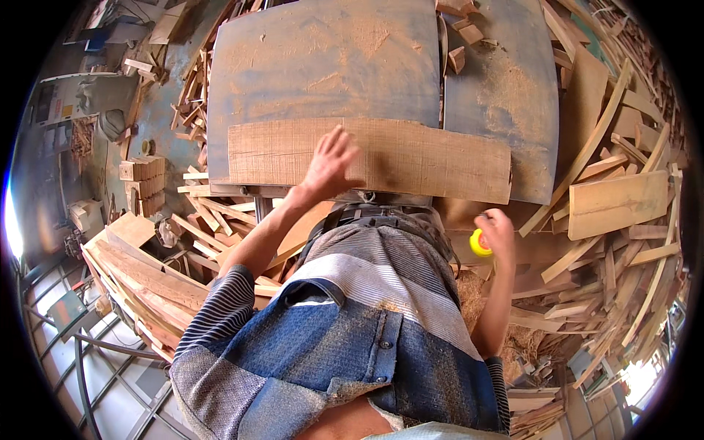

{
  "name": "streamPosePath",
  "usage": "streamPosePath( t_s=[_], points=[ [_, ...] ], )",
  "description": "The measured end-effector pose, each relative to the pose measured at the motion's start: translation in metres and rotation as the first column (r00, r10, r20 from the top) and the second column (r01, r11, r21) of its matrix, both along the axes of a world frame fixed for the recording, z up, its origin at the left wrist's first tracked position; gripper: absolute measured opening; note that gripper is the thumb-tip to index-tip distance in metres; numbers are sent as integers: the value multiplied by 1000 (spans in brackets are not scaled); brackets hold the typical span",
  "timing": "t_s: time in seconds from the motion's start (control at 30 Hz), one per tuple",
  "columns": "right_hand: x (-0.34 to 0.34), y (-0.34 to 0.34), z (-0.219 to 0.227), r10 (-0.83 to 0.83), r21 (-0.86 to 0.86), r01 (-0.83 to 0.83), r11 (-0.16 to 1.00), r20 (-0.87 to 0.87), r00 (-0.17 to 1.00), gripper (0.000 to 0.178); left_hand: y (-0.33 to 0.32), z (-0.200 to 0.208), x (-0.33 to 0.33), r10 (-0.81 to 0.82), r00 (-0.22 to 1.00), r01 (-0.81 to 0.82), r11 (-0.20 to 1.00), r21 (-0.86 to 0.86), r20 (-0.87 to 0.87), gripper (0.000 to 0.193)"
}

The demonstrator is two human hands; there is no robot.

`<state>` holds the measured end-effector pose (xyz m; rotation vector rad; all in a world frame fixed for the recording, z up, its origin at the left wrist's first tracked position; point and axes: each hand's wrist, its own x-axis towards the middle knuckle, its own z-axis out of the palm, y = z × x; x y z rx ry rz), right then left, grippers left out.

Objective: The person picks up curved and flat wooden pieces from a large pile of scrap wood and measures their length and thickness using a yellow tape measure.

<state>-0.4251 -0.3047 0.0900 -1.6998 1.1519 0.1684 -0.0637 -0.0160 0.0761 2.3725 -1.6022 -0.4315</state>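
A long, rough-sawn wooden board point(433, 163) lies across the near edge of a metal machine table point(286, 51). Over the board's middle is my left hand point(334, 165), fingers apart and holding nothing; whether it touches the wood I cannot tell. My right hand point(499, 229) is off the table's near right side, beyond the board's end. Its fingers are curled round a small, bright yellow tape measure point(480, 244), partly hidden by the hand.
Sawdust and a few wood offcuts point(456, 60) lie on the table by its lengthwise gap. Loose planks point(147, 268) are heaped at my left. At the right, a wide board point(618, 204) and curved strips rest on a scrap pile. Stacked blocks point(143, 183) stand on the left floor.
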Motion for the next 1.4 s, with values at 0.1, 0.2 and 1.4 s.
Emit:
streamPosePath(
  t_s=[0.1,0.2,1.4],
  points=[
    [-10,-29,-5,-291,125,279,952,98,952,29,-4,-10,-16,-141,990,140,982,129,-2,92],
    [-23,-54,-28,-431,76,425,902,160,888,30,2,-21,-22,-199,980,195,974,119,24,91],
    [53,-51,-35,-37,-458,-133,879,-343,939,51,33,-55,6,-117,985,125,990,-58,126,44]
  ],
)
